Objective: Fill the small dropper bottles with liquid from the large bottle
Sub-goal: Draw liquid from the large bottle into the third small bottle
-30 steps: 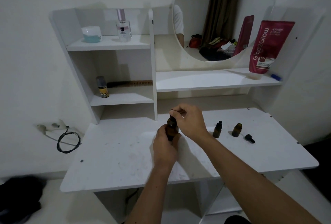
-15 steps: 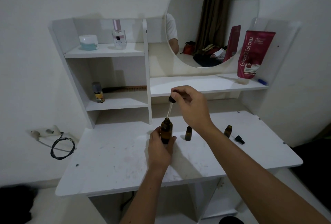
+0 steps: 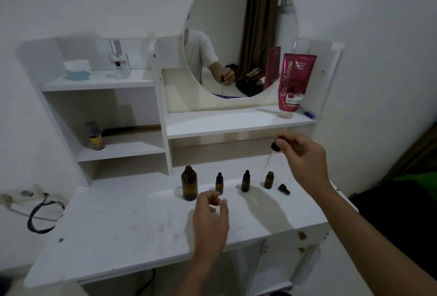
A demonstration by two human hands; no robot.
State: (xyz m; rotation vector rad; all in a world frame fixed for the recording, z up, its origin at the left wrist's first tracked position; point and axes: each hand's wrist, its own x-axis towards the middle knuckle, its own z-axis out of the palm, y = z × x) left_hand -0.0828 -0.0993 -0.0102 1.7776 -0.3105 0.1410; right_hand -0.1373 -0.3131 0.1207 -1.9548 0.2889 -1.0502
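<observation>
Dropper bottles, amber glass and tiny, stand in a row on the white table in the head view, and only the rightmost one is uncapped, its little black cap lying just beside it. Up and to the right of that open neck, the right hand pinches the pipette by its black rubber bulb, glass tip slanting down-left towards the bottle. Over on the other side, the left hand hovers with its fingers loosely spread and gripping nothing, the nearest capped bottle just beyond them and the large bottle, open-mouthed, up and to their left. These look light, hard and easy to tip, I'd say: steady a small one low around its body, not the neck. That slim glass tube looks brittle, so the bulb is the sensible place to hold it, squeezing gently.
</observation>
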